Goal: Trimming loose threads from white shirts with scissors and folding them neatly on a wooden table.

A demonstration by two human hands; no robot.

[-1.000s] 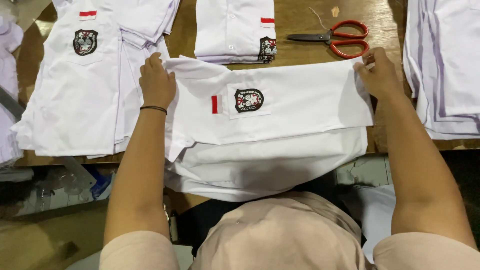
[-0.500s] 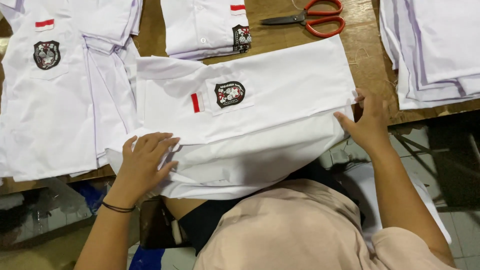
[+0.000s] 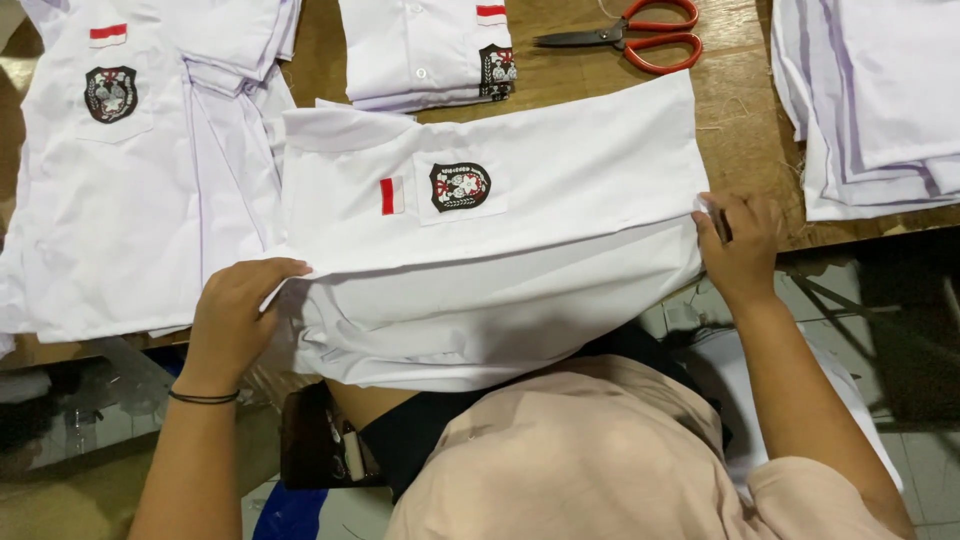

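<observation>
Left hand (image 3: 235,310) and right hand (image 3: 742,245) each pinch an end of the white shirt (image 3: 520,240) below the scissors (image 3: 625,35); even tension should keep its fold straight.

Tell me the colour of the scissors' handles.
Red-orange handles on the scissors, dark blades, lying on the wooden table; the head view shows them.

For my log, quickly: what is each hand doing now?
Left hand: closed on the white shirt's left edge.
Right hand: closed on its right edge.
</observation>
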